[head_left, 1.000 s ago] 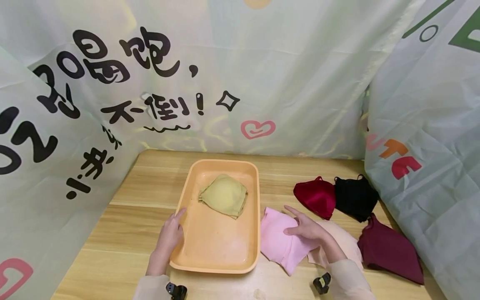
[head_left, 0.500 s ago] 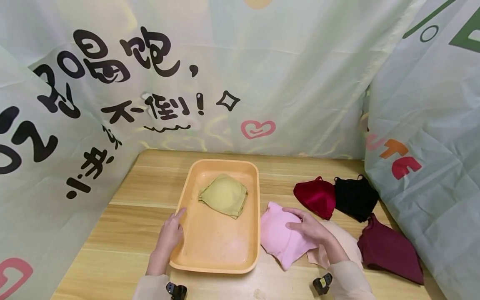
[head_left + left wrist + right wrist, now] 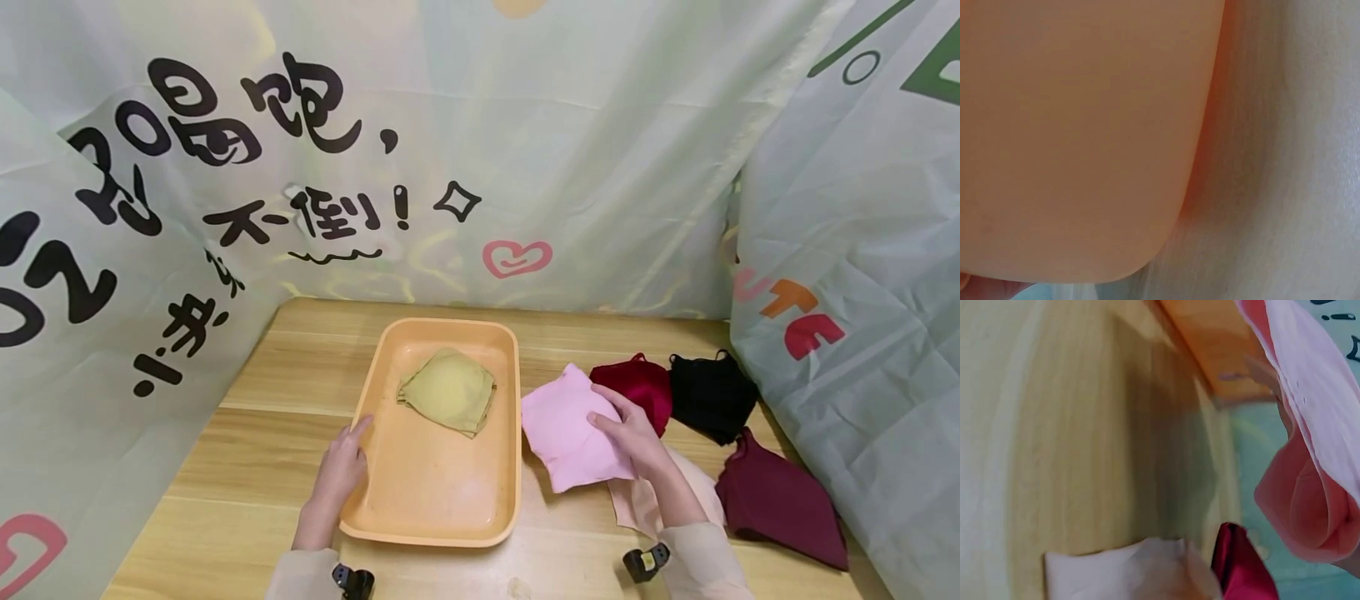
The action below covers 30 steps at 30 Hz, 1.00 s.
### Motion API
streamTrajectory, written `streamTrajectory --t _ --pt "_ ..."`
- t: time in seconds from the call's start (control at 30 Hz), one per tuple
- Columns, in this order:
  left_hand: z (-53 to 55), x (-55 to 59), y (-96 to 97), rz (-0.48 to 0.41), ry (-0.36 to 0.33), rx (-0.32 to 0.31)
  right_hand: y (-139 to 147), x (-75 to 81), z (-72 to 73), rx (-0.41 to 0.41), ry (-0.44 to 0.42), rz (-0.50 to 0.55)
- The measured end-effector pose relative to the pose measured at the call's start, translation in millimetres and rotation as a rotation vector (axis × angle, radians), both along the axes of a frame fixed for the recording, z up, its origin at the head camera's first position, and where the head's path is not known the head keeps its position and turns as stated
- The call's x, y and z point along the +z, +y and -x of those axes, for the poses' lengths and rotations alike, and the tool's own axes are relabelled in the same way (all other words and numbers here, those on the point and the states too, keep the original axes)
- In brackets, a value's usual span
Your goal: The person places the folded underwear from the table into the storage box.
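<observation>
In the head view, my right hand [image 3: 633, 433] grips a folded pink bra [image 3: 573, 429] by its right side, raised off the table just right of the tray. In the right wrist view the pink bra [image 3: 1319, 394] hangs at the right with its folded layers showing. My left hand [image 3: 343, 462] holds the left rim of a shallow orange tray [image 3: 431, 508]; some of its fingers are hidden. The tray's smooth wall [image 3: 1085, 137] fills most of the left wrist view. Inside the tray, towards the back, lies a folded yellow-green bra [image 3: 448, 392].
Right of the tray lie a red satin bra [image 3: 641, 383], a black bra [image 3: 712, 396], a maroon bra [image 3: 780, 504] and a pale beige bra [image 3: 693, 483] partly under my right forearm. Printed cloth [image 3: 600, 167] walls the wooden table [image 3: 255, 467] at the back and sides.
My right hand has gripped and lifted the pink bra, moving it up and away from the front edge and uncovering more of the beige bra. The left hand and tray stay put.
</observation>
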<state>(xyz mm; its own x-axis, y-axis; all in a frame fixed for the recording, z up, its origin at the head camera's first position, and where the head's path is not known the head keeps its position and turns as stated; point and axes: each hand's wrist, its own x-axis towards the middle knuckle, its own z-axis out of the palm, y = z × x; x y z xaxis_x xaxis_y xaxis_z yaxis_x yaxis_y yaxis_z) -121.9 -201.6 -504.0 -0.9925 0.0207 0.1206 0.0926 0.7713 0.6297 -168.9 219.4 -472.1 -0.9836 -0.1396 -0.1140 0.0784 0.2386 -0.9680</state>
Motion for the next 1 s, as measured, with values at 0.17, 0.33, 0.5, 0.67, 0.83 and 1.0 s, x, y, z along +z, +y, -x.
streamTrajectory --t 0.17,0.33,0.5,0.67,0.83,1.0 --pt "-0.9 -0.8 -0.4 0.005 0.001 -0.007 -9.5 14.0 -0.7 -0.099 0.007 0.112" --pt "-1.1 -1.4 -0.6 0.006 0.020 -0.010 -22.0 27.1 -3.3 -0.118 0.008 0.219" --pt "-0.5 -1.7 -0.3 0.026 0.040 0.003 -38.0 35.5 -6.1 -0.098 0.009 0.263" --pt "-0.8 -0.8 0.5 0.045 0.049 0.008 -53.4 34.8 -6.4 -0.087 -0.015 0.298" --pt "-0.9 0.3 1.0 0.049 0.050 0.008 -68.2 31.8 -5.7 -0.082 -0.016 0.330" --pt "-1.1 1.0 0.9 0.041 0.057 0.000 -83.6 30.4 -6.6 -0.050 -0.010 0.335"
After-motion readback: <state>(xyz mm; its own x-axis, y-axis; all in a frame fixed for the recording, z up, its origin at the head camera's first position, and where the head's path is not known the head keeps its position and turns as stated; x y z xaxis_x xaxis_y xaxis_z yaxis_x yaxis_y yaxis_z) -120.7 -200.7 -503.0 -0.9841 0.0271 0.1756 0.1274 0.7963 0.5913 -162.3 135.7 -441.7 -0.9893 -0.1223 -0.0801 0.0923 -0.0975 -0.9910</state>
